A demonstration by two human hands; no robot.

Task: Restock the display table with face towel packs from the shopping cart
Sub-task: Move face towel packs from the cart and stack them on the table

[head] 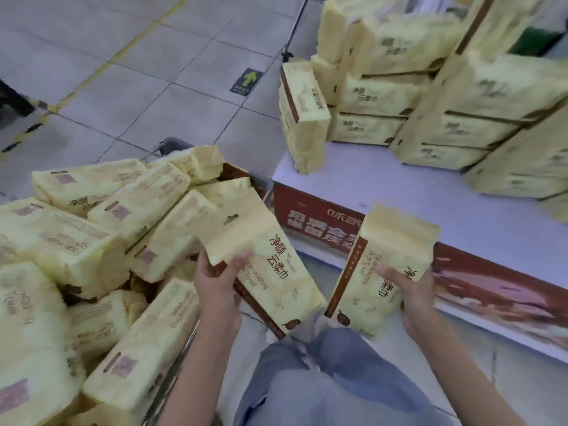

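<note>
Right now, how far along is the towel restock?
Done: stacks of pale yellow plastic-wrapped towel packs stand on the white display table. In hand: left hand holds one pack, right hand another. Left: the metal shopping cart holds a large heap of packs.

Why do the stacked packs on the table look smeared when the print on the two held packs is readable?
Head view: the stacked packs are smeared, probably by head motion, as are the cart packs; the left pack in the left hand and right pack in the right hand read sharper; the wide lens slants the table edge; light is soft, no glare.
</note>
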